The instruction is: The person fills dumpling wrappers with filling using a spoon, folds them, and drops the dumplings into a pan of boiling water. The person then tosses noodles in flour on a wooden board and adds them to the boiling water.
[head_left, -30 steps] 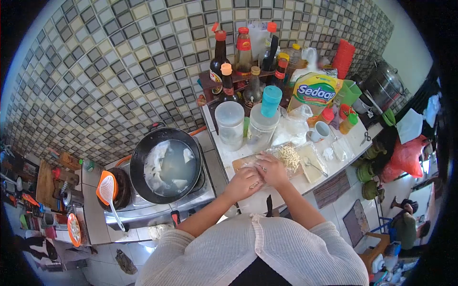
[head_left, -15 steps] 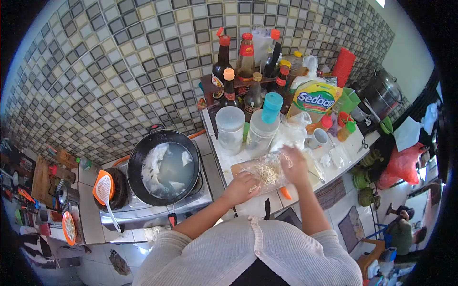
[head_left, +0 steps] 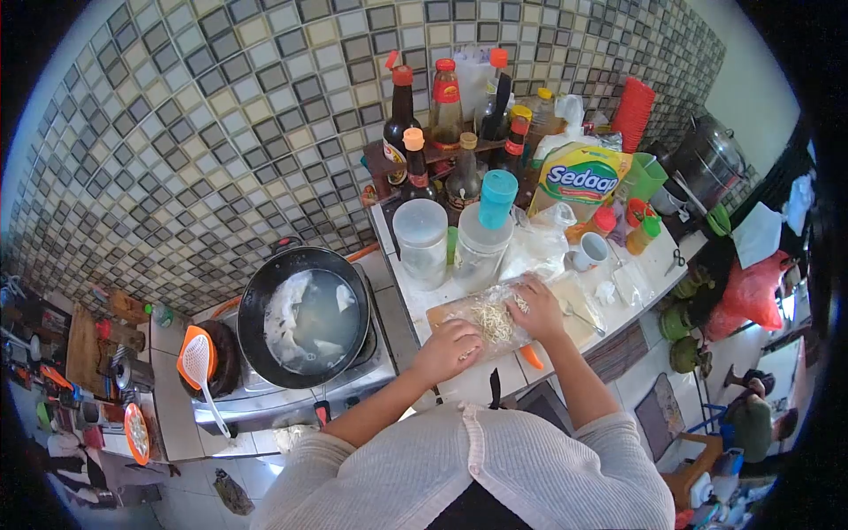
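Observation:
A loose heap of thin pale shreds (head_left: 495, 329) lies on clear plastic (head_left: 455, 311) over a wooden board (head_left: 436, 315); the kind of food is too small to tell. At the heap's left edge is my left hand (head_left: 450, 350), its fingers curled together with a few shreds showing under them. My right hand (head_left: 537, 309) closes on shreds at the right side of the heap, with some visible by its fingertips. An orange piece (head_left: 531, 357), perhaps a knife handle or a carrot, pokes out below the plastic near my right wrist.
On the left, a black wok (head_left: 305, 316) with cloudy liquid and white pieces sits on the stove. A white slotted spoon (head_left: 200, 362) rests beside it. Clear jars (head_left: 420, 243), sauce bottles (head_left: 402, 115) and a Sedaap pouch (head_left: 579, 181) stand behind the board. A mug (head_left: 590, 253) is farther right.
My right hand has come down and inward onto the shreds, its fingers closing. My left hand stays at the left edge. The camera view has shifted slightly.

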Action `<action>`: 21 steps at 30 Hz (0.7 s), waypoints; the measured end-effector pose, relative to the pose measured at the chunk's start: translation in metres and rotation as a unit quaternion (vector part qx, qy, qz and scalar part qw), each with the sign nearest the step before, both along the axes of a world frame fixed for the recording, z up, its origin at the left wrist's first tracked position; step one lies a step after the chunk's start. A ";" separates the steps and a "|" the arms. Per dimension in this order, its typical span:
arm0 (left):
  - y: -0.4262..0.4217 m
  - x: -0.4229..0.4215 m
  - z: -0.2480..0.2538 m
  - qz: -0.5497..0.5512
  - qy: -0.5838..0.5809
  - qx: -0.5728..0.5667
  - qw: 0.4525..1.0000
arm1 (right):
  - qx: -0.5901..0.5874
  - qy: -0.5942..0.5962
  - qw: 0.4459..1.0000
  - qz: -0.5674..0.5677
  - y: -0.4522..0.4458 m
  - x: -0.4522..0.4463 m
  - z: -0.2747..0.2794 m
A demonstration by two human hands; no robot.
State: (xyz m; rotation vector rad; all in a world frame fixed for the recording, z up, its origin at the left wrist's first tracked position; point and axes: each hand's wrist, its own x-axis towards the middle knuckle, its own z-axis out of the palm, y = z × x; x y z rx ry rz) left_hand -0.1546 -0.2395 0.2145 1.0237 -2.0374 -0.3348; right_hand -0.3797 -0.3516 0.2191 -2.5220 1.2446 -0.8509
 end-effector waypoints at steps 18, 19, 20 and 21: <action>0.002 0.000 0.001 0.001 -0.009 -0.023 1.000 | -0.032 0.012 0.998 -0.044 0.010 0.016 0.022; 0.002 0.000 0.004 -0.002 -0.007 -0.014 1.000 | -0.035 0.002 0.999 -0.034 0.007 0.015 0.017; 0.001 -0.001 0.005 -0.005 -0.004 -0.005 1.000 | -0.037 -0.008 0.999 -0.024 0.004 0.014 0.011; 0.001 -0.001 0.005 -0.008 -0.005 -0.005 1.000 | -0.037 -0.009 0.999 -0.028 0.002 0.012 0.006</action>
